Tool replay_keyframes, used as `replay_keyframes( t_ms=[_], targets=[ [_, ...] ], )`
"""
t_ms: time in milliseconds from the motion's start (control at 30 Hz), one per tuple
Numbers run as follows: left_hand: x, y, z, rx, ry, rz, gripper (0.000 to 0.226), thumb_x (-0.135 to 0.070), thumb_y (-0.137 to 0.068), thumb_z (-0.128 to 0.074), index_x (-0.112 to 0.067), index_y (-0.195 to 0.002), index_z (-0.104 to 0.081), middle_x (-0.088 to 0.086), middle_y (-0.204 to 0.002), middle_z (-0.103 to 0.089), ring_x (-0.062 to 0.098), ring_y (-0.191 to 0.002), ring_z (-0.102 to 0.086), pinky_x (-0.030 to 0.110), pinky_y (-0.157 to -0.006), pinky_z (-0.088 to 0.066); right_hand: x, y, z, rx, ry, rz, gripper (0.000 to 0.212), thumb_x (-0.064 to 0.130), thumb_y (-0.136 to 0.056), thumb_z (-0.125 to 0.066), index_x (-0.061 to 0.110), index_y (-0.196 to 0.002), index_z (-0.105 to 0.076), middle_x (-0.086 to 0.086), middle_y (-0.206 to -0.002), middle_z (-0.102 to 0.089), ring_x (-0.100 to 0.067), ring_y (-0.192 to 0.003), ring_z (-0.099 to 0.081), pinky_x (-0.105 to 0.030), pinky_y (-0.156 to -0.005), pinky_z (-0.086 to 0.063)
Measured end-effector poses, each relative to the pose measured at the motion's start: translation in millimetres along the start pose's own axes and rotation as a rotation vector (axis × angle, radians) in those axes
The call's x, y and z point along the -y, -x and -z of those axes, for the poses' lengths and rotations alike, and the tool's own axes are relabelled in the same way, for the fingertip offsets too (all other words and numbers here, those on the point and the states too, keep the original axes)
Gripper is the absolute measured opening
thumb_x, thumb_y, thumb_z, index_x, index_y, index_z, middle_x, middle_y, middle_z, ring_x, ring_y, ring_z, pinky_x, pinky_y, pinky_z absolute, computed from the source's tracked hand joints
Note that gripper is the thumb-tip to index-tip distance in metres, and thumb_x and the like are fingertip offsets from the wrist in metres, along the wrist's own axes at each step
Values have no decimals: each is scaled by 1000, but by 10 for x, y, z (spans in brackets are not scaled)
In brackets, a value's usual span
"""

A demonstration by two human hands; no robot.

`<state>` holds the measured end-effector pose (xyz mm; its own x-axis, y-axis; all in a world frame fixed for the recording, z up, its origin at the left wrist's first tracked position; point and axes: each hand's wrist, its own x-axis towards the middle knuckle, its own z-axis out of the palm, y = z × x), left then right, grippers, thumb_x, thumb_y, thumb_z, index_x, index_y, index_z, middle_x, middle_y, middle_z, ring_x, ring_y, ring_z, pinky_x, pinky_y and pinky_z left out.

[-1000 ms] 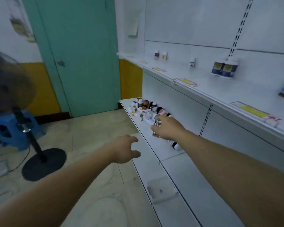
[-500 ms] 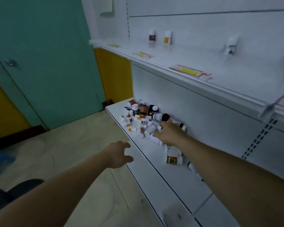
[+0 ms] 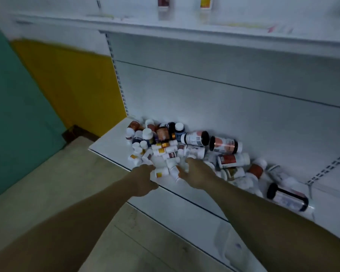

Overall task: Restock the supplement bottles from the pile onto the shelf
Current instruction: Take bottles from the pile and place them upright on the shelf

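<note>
Both bare forearms reached in from the bottom edge, their upper parts cut off. The left hand (image 3: 143, 178) hung over the front lip of the bottom shelf (image 3: 110, 143), its fingertips at a small white bottle with an orange label (image 3: 161, 172); the fingers were hidden behind the knuckles, so whether they gripped anything could not be told. The right hand (image 3: 196, 174) lay among the bottles, fingers spread a little and reaching forward, thumb beside a small white bottle (image 3: 174, 170); its grip was also unclear.

Beyond them the pile of supplement bottles (image 3: 185, 146) lay tumbled along the flat, smooth white shelf against its back panel (image 3: 224, 107): little white plastic cylinders, some dark-capped, one large clear bottle with a black lid (image 3: 287, 197) on its side at the right. Labels were too blurred to read.

Farther up, the upper shelf (image 3: 204, 31) carried two boxes cut off by the top edge. A yellow wall (image 3: 71, 85) stood left.
</note>
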<state>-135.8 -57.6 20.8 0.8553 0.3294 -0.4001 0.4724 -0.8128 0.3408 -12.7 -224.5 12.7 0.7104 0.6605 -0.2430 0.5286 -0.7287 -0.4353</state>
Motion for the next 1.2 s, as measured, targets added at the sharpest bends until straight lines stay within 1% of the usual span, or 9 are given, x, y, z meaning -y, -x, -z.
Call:
replay_keyframes(
  t_ms=[300, 533, 633, 700, 767, 867, 1000, 1100, 1200],
  targets=[
    [443, -1059, -571, -155, -129, -272, 65, -29, -92, -55, -6, -146, -26, 16, -148, -33, 32, -134, -33, 35, -112, -24, 28, -434, -884, -91, 153, -145, 71, 48, -89, -55, 22, -147, -24, -12, -140, -31, -32, -128, -34, -41, -101, -37],
    [463, -1233, -828, -326, 21, -240, 31, -21, -89, -57, -8, -118, -55, 13, -112, -62, 29, -103, -56, 34, -86, -45, 48, -488, -1074, -325, 109, -133, 53, 25, -89, -55, 8, -135, -34, -16, -127, -45, -30, -113, -44, -36, -95, -38],
    [348, -941, -592, -242, 463, -121, 13, -17, -89, -58, -10, -99, -57, 9, -90, -61, 25, -83, -56, 29, -65, -43, 110, -276, -819, -399, -327, -241, 52, 26, -91, -54, 7, -137, -38, -13, -127, -48, -28, -112, -47, -31, -89, -37],
    [248, -629, -349, -136, 877, -48, 4, -11, -88, -59, -14, -88, -56, 3, -83, -58, 23, -82, -56, 34, -72, -49, 238, -68, -575, -348, -868, -361, 46, 24, -92, -52, 15, -136, -44, -2, -121, -55, -20, -102, -55, -30, -83, -44],
    [158, -255, -35, -89, 1256, -31, 18, 0, -88, -58, -18, -90, -56, 4, -92, -60, 28, -93, -59, 37, -81, -51, 412, 164, -321, -250, -1350, -402, 32, 18, -94, -46, 19, -125, -55, -7, -114, -63, -20, -93, -60, -34, -80, -53],
    [64, 273, 449, -79, 1496, -149, 31, 8, -87, -53, -15, -107, -56, 12, -103, -65, 31, -94, -66, 34, -77, -55, 701, 528, 54, -181, -1877, -336, 31, 9, -95, -38, 10, -118, -58, -14, -104, -65, -27, -85, -63, -37, -71, -57],
    [-100, 888, 1066, -46, 1575, -367, 54, 11, -86, -50, -32, -118, -56, 0, -101, -69, 28, -95, -68, 34, -75, -57, 1235, 1020, 490, -187, -1904, -124, 29, 30, -93, -48, 10, -108, -63, -9, -89, -66, -19, -72, -61, -32, -68, -52],
    [-181, 1300, 1433, 6, 1506, -475, 54, 10, -88, -45, -36, -113, -60, 13, -115, -62, 30, -98, -67, 32, -76, -56, 1655, 1394, 743, -305, -1751, 59, 37, 36, -73, -59, 14, -103, -60, -5, -84, -65, -15, -70, -60, -31, -70, -48],
    [-198, 1675, 1742, 100, 1462, -584, 52, 8, -87, -45, -33, -115, -60, 19, -119, -57, 28, -92, -69, 29, -72, -56, 1988, 1750, 1003, -365, -1782, 171, 45, 36, -74, -56, 9, -110, -56, -11, -85, -62, -22, -74, -60, -31, -63, -51]
  ],
)
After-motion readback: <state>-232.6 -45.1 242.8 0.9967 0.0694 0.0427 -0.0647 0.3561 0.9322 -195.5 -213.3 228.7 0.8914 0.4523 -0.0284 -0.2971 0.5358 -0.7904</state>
